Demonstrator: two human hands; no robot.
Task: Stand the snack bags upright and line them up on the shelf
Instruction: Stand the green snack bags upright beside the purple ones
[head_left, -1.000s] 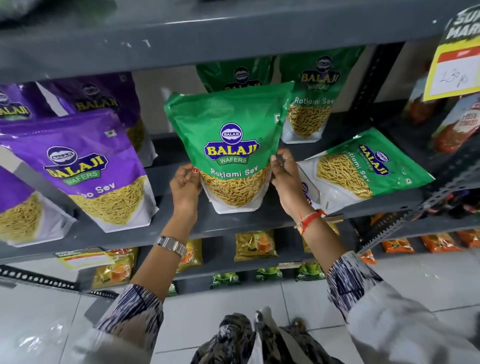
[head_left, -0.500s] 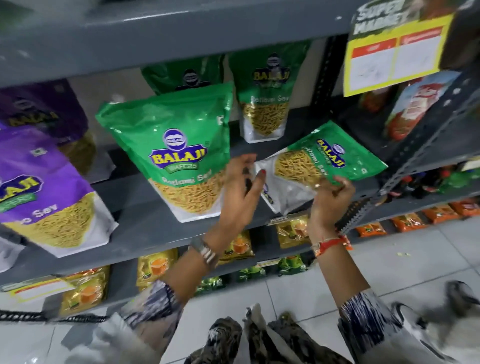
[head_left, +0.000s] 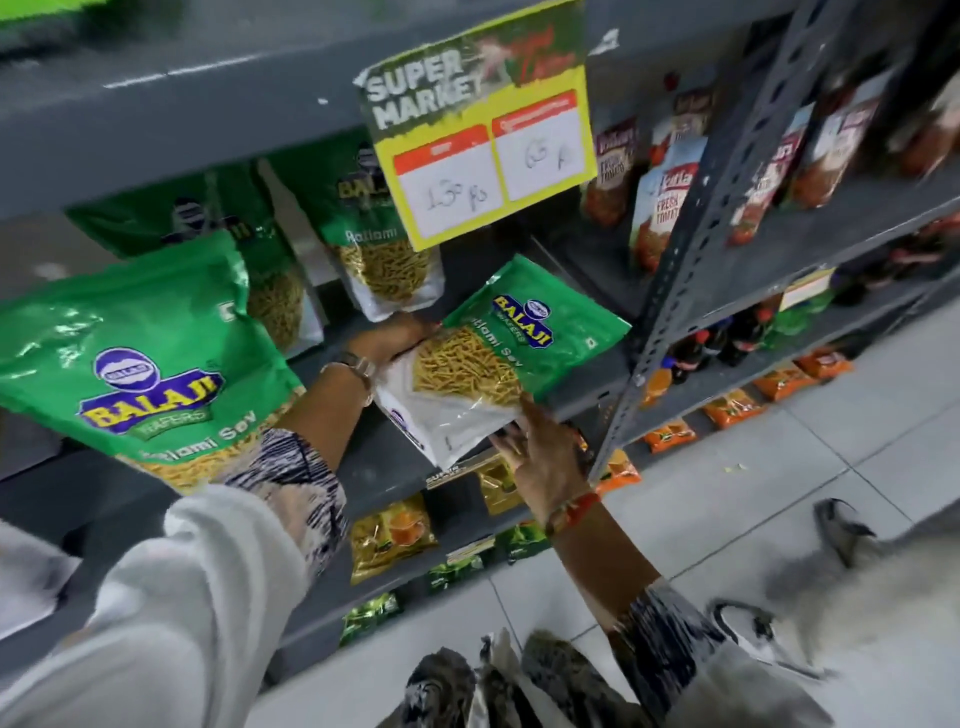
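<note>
A green Balaji Ratlami Sev bag (head_left: 514, 343) lies tilted on its side on the grey shelf (head_left: 582, 384), its clear bottom toward me. My left hand (head_left: 389, 338) grips its upper left edge. My right hand (head_left: 540, 447) holds its lower edge from below, fingers under the white bottom. A larger-looking green bag (head_left: 140, 364) stands upright at the front left of the same shelf. Two more green bags (head_left: 384, 249) stand upright at the back.
A yellow price sign (head_left: 483, 150) hangs from the shelf above, over the back bags. A perforated grey upright post (head_left: 691, 270) borders the shelf on the right. Tomato sauce pouches (head_left: 660, 202) fill the neighbouring shelf. Small yellow, green and orange packets line the lower shelves.
My hands left the upright front bag and moved right to the fallen bag, now gripping it on both sides. My view swung to the right.
</note>
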